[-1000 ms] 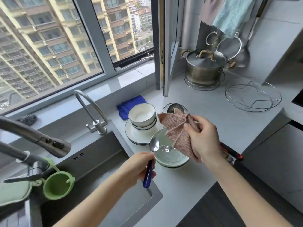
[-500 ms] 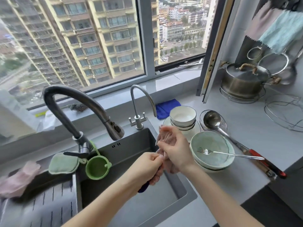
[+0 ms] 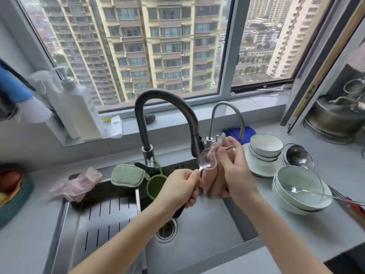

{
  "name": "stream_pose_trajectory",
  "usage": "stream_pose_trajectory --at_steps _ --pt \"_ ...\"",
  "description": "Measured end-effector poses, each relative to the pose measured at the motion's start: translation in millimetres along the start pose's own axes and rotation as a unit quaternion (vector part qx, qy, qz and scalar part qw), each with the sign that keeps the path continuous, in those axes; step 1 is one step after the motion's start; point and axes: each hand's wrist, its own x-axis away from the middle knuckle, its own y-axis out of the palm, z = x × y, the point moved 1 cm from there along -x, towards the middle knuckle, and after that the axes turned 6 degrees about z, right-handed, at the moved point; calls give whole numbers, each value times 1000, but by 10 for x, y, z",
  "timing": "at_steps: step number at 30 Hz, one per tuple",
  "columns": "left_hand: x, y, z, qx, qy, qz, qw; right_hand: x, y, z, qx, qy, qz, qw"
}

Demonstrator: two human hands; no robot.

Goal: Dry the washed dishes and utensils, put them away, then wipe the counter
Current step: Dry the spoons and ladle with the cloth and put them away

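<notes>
I have the spoon (image 3: 206,161) over the sink (image 3: 217,236), its long axis running from the blue handle near me up and away to the bowl. My left hand (image 3: 177,189) is clenched round the handle. My right hand (image 3: 235,171), just right of the bowl, grips the pink cloth (image 3: 211,187) against it, so I judge the rubbing falls to that hand.
</notes>
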Motion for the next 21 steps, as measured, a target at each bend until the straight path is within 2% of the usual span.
stream_pose_trajectory --at_steps 2,5,10,12,15,18,21 --pt "46 -38 -17 -18 23 -2 1000 169 317 66 -33 23 -50 998" --pt "111 -212 -81 -13 40 0 999 169 624 19 -81 13 -23 996" --pt "273 -582 -187 94 -40 -45 994 -8 827 -144 -43 -40 30 998" --pt "283 -685 -220 128 -39 -27 991 -20 935 -217 -67 -30 16 997" --pt "210 -784 -240 168 -9 41 985 139 1230 -181 -135 15 -7 991" --pt "234 -902 -289 137 6 65 988 354 1473 -81 -124 34 -40 991" --pt "372 -1180 -299 -13 -15 36 999 438 1559 -75 -122 53 -86 987"
